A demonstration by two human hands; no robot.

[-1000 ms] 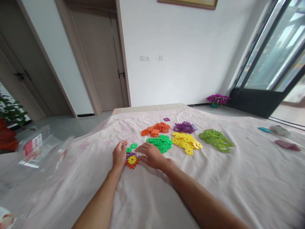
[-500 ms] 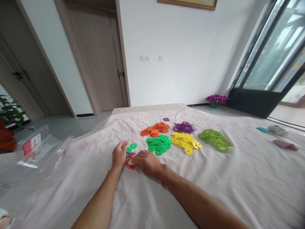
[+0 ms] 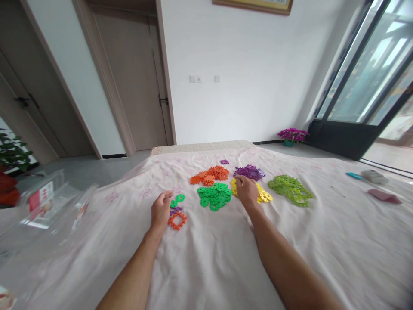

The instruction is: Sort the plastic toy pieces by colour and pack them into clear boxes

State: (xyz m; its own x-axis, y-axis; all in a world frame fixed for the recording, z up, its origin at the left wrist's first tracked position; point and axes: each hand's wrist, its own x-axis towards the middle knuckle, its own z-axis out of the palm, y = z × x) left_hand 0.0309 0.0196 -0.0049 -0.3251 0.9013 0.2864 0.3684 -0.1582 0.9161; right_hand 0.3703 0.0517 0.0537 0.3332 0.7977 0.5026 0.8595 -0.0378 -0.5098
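My left hand (image 3: 161, 210) rests on its side on the cloth, fingers loosely curved and nothing visible in them. Right beside it lie two small green notched discs (image 3: 180, 198), a purple piece (image 3: 176, 210) partly hidden by the hand, and an orange toothed square frame (image 3: 177, 221) with an open middle. My right hand (image 3: 248, 191) is over the pile of yellow notched discs (image 3: 265, 196), covering part of it. Its fingers are bent together near the pile's far edge; what they hold, if anything, is hidden.
Piles of green discs (image 3: 214, 196), orange pieces (image 3: 217, 173), purple pieces (image 3: 250, 172) and light green pieces (image 3: 290, 189) lie on the pale cloth (image 3: 206, 267). A lone purple piece (image 3: 224, 162) sits farther back. Clear plastic packaging (image 3: 48, 211) is at left, a pink cloth (image 3: 383, 196) at right.
My right hand has moved right and away from the orange frame to the yellow pile. A bit of yellow seen at the frame is no longer there. My left hand has stayed put.
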